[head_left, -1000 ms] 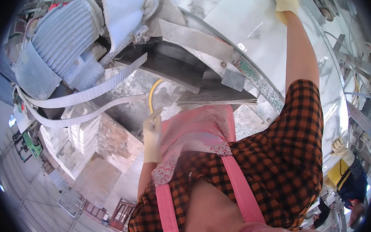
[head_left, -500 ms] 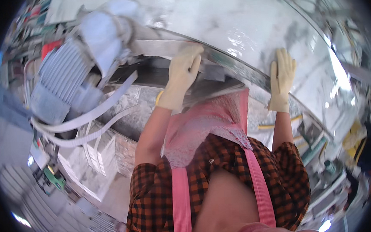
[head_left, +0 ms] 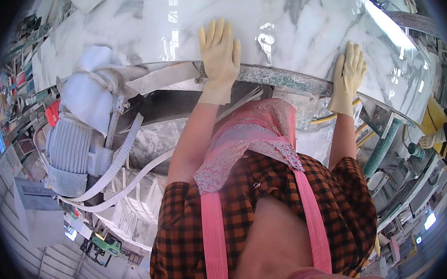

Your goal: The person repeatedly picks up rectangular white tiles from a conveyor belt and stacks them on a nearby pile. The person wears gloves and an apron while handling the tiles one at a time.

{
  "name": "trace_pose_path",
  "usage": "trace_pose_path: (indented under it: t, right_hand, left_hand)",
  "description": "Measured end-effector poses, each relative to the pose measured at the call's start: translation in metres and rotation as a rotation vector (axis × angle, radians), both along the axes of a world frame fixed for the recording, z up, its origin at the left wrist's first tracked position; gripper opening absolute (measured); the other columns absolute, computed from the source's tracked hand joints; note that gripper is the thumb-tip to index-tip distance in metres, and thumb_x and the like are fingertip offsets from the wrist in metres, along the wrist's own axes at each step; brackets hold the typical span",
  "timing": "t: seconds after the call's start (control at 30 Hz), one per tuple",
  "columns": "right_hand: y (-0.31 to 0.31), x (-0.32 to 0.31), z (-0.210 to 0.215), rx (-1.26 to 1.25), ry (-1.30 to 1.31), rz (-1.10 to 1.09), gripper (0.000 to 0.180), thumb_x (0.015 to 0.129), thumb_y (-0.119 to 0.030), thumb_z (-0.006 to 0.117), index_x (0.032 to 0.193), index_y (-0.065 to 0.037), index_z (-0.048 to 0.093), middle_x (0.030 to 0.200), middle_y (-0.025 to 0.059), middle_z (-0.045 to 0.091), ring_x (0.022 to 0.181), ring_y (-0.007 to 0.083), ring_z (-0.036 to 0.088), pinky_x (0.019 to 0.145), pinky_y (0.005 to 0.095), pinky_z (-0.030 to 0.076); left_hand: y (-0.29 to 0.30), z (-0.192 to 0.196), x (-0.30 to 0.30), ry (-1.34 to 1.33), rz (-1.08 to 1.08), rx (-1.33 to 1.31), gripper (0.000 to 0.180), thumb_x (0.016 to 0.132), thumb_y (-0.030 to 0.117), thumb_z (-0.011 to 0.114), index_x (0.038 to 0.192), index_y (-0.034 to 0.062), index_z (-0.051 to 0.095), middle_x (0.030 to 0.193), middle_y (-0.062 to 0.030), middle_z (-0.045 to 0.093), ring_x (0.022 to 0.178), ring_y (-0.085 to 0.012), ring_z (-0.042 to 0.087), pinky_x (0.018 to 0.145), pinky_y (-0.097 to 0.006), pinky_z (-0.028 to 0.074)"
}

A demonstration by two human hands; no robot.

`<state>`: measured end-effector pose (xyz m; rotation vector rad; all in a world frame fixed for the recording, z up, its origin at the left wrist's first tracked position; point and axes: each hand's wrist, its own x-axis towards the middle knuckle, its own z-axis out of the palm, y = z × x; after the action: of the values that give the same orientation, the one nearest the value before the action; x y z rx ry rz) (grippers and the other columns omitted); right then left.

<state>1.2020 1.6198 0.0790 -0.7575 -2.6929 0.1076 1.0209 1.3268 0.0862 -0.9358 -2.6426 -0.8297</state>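
Note:
Across the top lies a glossy white slab with grey veins, marble-like (head_left: 257, 14). My left hand (head_left: 219, 55), in a cream rubber glove, rests on its near part with palm down and fingers stretched out. Further right, my right hand (head_left: 348, 75) wears the same kind of glove and lies over the slab's near edge, fingers extended. Neither hand holds anything. Below the slab's edge runs a worn metal rail (head_left: 286, 79) with greenish paint. A pink apron (head_left: 263, 119) hangs between my arms.
A grey ribbed motor (head_left: 69, 151) stands at the left, its upper housing wrapped in white cloth (head_left: 88, 91). Pale flat straps (head_left: 118, 169) loop beneath it. Yellow hoses (head_left: 327, 118) run under the slab at right. A co-worker's gloved hand (head_left: 432, 138) shows at the far right.
My left hand has moved from beside the slab's near edge up onto its surface, fingers now straight. My right hand stays on the slab. The view has shifted, showing more to the left.

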Motion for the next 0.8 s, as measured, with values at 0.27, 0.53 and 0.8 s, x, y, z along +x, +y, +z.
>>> trace_pose_path:
  t: [0.27,0.53,0.8]
  right_hand:
    - [-0.005,-0.004,0.0,0.013,-0.046,0.004,0.045,0.101,-0.027,0.046,0.141,-0.009,0.049,0.144,0.0158,0.049,0.135,0.0339,0.042,0.112,0.0522,0.025]
    - [0.008,-0.062,0.022,-0.027,0.16,0.343,0.031,0.094,-0.016,0.058,0.12,-0.001,0.064,0.126,0.019,0.062,0.12,0.0349,0.055,0.105,0.0457,0.037]
    - [-0.038,-0.28,0.012,-0.2,0.173,0.436,0.038,0.097,-0.031,0.046,0.118,-0.005,0.065,0.126,0.0183,0.063,0.12,0.0364,0.055,0.105,0.0564,0.036]
  left_hand:
    - [0.017,-0.019,-0.018,0.0,0.156,-0.088,0.04,0.094,0.017,0.053,0.13,0.0,0.059,0.135,-0.0196,0.059,0.132,-0.0376,0.049,0.115,-0.056,0.025]
    - [-0.007,-0.003,0.003,0.061,0.072,0.044,0.038,0.092,0.013,0.055,0.127,-0.0017,0.059,0.13,-0.0226,0.06,0.126,-0.0394,0.053,0.116,-0.058,0.023]
    - [-0.012,-0.006,0.016,-0.018,-0.004,-0.022,0.042,0.091,0.012,0.056,0.127,-0.0092,0.057,0.131,-0.0254,0.059,0.126,-0.0409,0.052,0.116,-0.057,0.027]
